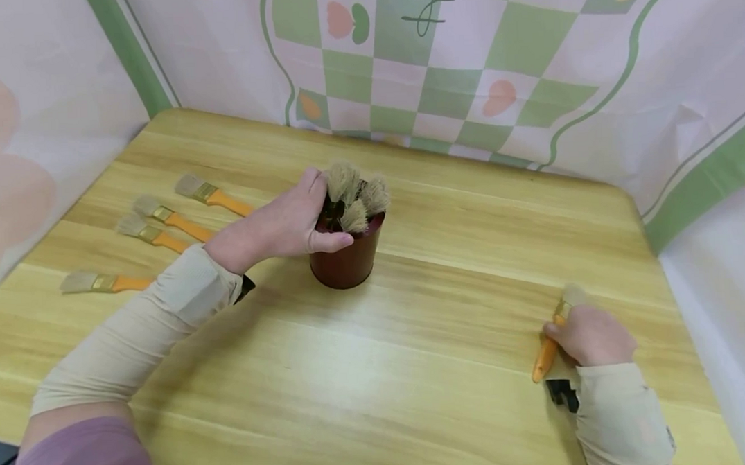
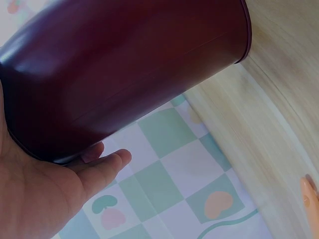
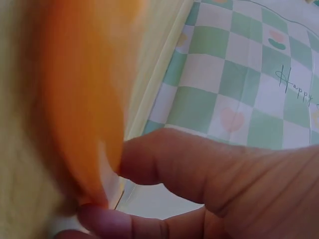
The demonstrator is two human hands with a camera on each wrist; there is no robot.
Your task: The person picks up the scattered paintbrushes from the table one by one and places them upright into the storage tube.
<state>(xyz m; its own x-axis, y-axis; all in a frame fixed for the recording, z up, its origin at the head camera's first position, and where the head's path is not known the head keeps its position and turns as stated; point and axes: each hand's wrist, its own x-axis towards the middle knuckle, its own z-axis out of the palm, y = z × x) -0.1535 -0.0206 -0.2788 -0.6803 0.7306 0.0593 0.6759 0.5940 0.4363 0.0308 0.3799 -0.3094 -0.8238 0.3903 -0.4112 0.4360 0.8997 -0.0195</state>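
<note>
My left hand point(image 1: 287, 219) spans the top of a dark red cylindrical pot point(image 1: 344, 265), thumb on the near side of the rim and fingers round the far side. In the left wrist view, the palm and curved fingers lie against the pot's point(image 2: 129, 64) rim end. Three round brush heads point(image 1: 343, 182) with pale bristles stick up out of the pot. Off to the right, my right hand point(image 1: 602, 337) pinches a flat paintbrush point(image 1: 544, 359) by its orange handle, bristles pointing away from me. Close up, thumb and fingers meet at the blurred handle point(image 3: 89, 99).
Several flat paintbrushes with orange handles, such as the farthest paintbrush point(image 1: 224, 201) and the nearest paintbrush point(image 1: 131, 282), lie on the table's left side, partly behind the left arm. A printed cloth point(image 1: 397, 86) hangs along the back and sides of the wooden table point(image 1: 418, 411).
</note>
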